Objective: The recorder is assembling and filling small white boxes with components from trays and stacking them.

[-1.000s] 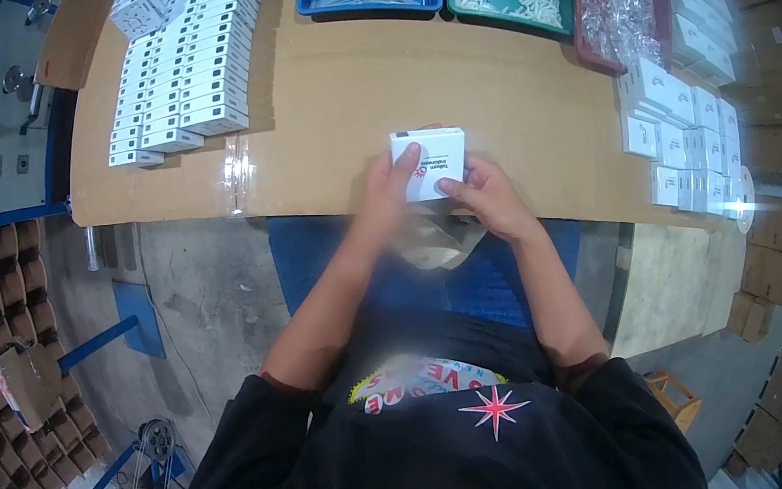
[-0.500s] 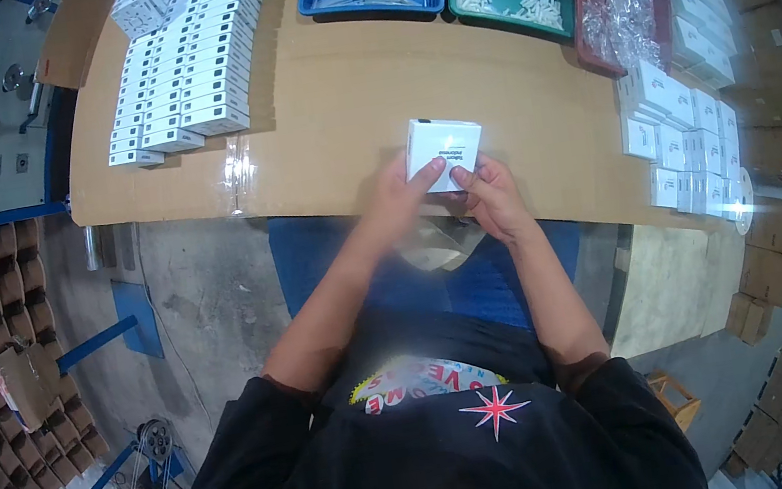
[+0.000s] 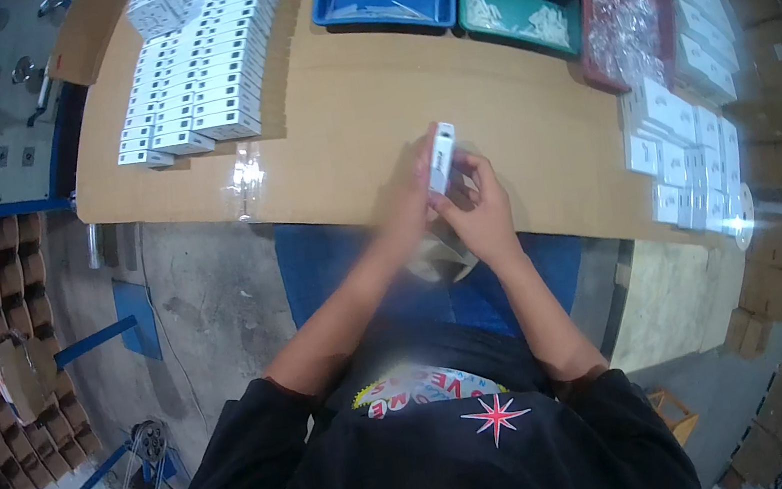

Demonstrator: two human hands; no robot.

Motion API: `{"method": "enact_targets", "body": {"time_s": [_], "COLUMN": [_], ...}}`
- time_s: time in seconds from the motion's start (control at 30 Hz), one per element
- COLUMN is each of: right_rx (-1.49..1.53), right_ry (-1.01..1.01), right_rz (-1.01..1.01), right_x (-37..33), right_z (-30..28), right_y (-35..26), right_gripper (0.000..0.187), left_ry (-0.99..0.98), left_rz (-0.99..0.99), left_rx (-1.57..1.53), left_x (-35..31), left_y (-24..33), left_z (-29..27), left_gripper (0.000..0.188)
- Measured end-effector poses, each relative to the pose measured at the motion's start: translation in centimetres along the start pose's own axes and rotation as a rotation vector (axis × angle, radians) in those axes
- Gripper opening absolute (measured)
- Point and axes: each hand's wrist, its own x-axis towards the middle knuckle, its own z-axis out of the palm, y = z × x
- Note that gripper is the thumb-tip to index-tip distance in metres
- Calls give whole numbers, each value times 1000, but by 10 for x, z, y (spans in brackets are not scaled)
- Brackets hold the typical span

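A small white cardboard box (image 3: 442, 158) is held up over the near edge of the table, turned so that a narrow side faces up. My left hand (image 3: 412, 196) grips it along its left side, the fingers partly hidden and a little blurred. On the right, my right hand (image 3: 477, 211) holds the lower end of the box between thumb and bent fingers. The brown table top (image 3: 344, 130) lies beneath and beyond both hands.
Rows of stacked white boxes (image 3: 196, 91) stand at the far left. Blue trays (image 3: 386, 10), a green tray (image 3: 517, 23) and a red tray (image 3: 588, 43) of small parts sit at the back right. More white boxes (image 3: 679, 141) are stacked along the right edge.
The box has been turned from its broad printed face to a narrow side. Both hands have shifted their hold with it. The whole view has moved slightly.
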Motion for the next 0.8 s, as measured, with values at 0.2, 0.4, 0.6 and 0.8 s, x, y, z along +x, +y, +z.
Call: {"method": "enact_targets", "body": {"time_s": [0.2,0.4,0.6,0.8], "right_rx": [-274,141,229,-81], "right_ry": [-22,28,-105,-66], "right_rz": [-71,40,-209,-443], "right_x": [8,58,172,282], "right_z": [1,19,81,194], "right_y": [-9,-29,-58,-88], "right_gripper": [41,29,32,34], "left_ry": [95,498,520,646], "left_rz": [177,100,-201,-94], "left_rx": [230,267,749,740], "left_x": [-13,-65,-129,-142], "left_y": [27,45,69,30], "left_z": [1,-40,-104,-130], "left_gripper": [63,36,19,21]}}
